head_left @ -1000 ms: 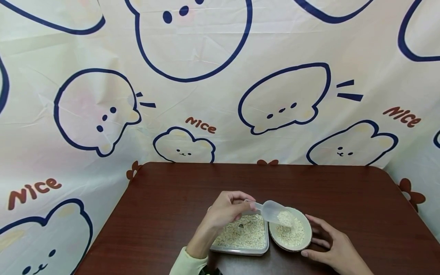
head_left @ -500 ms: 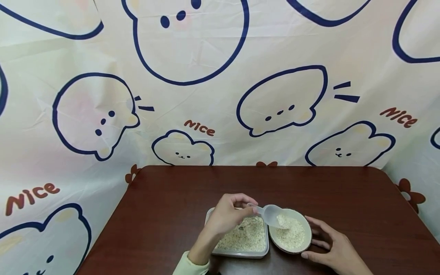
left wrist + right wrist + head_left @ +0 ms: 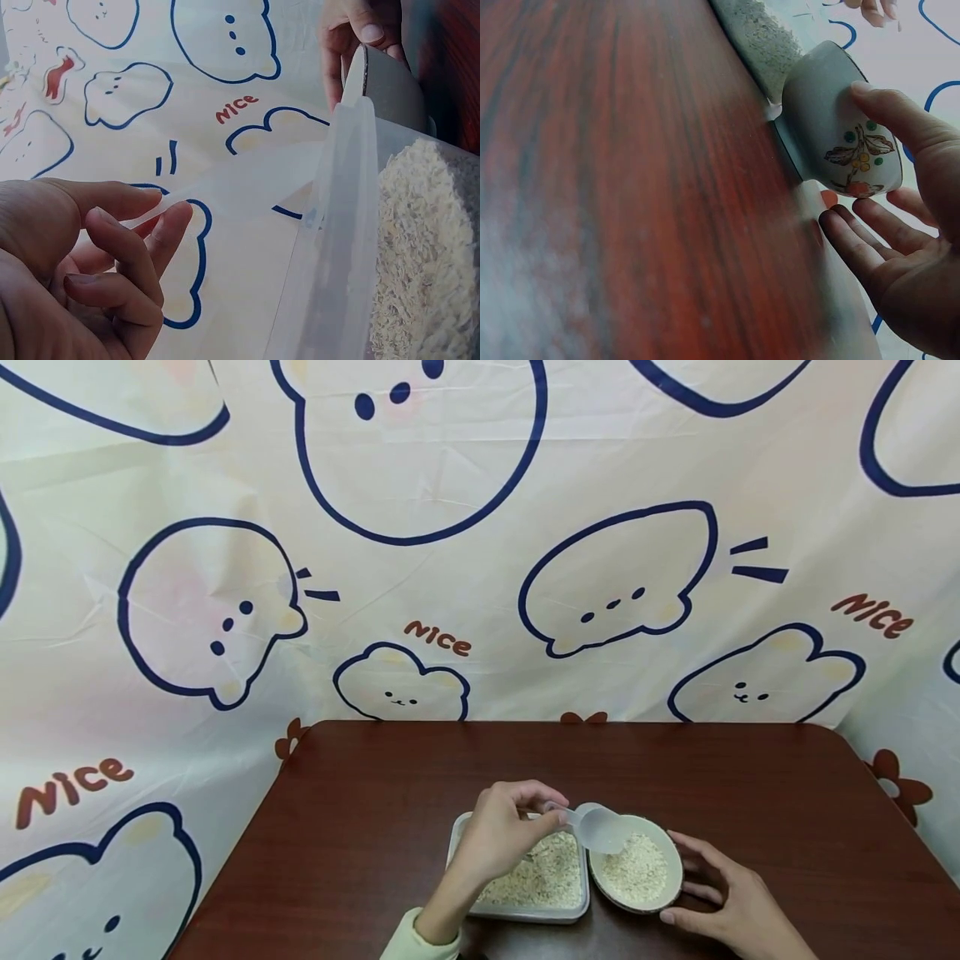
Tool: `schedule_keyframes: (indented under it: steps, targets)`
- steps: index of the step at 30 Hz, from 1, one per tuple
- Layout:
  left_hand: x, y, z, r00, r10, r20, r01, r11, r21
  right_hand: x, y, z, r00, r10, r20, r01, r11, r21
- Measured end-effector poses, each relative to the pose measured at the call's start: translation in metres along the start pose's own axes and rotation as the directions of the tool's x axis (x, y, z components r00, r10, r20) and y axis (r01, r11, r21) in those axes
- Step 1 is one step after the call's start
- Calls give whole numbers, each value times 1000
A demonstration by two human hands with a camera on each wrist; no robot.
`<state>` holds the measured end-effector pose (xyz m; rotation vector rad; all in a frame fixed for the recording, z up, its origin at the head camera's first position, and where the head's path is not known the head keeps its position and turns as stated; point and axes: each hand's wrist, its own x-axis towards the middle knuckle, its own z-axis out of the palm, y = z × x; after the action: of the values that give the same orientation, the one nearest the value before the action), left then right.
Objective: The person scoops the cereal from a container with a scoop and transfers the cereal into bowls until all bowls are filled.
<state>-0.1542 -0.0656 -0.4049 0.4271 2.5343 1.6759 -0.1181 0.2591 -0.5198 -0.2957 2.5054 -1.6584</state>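
My left hand (image 3: 498,835) pinches the thin handle of a translucent plastic scoop (image 3: 600,831) between thumb and fingers. The scoop is tipped over the left rim of a small bowl (image 3: 673,877), and no flakes show in it. Pale oat flakes (image 3: 637,870) lie inside the bowl. At the bowl's right side my right hand (image 3: 731,893) holds it, thumb on one side and fingers on the other; the right wrist view shows the thumb on the outer wall of the flower-painted bowl (image 3: 821,97). Below my left hand stands a translucent tray (image 3: 525,914) of oat flakes (image 3: 420,247).
Tray and bowl stand side by side on a dark red-brown wooden table (image 3: 375,793). Behind it hangs a pale cloth (image 3: 480,585) with blue cartoon outlines.
The scoop has turned over further, and the flakes in it have slid into the bowl. My left hand has shifted slightly right; the right hand stays at the bowl.
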Motion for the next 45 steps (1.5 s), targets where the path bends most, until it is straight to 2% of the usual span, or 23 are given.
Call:
schedule_keyframes:
  steps: [5, 12, 16, 20, 26, 35, 45]
  targets:
    - [-1, 2, 0, 1000, 17, -6, -17, 1000, 9, 1, -1, -1, 1000, 8, 8, -8, 1000, 3]
    - [0, 0, -6, 1000, -9, -7, 9, 999, -39, 0, 0, -1, 1000, -18, 5, 18, 1000, 10]
    - [0, -3, -14, 999, -48, 20, 50, 991, -123, -1, 1, -1, 999, -37, 3, 37, 999, 18]
    - [1, -7, -22, 995, -87, 52, 97, 971, -218, -1, 1, -1, 999, -40, 0, 39, 999, 24]
    - [2, -13, -35, 989, -128, 73, 144, 944, -296, -1, 3, 0, 998, -69, -6, 69, 997, 17]
    - [-1, -22, -54, 988, -135, 72, 151, 934, -323, 0, 2, 0, 999, -46, -17, 46, 999, -8]
    - [-16, -36, -81, 979, -203, 19, 198, 929, -314, -1, 1, -1, 998, -58, -8, 58, 998, 5]
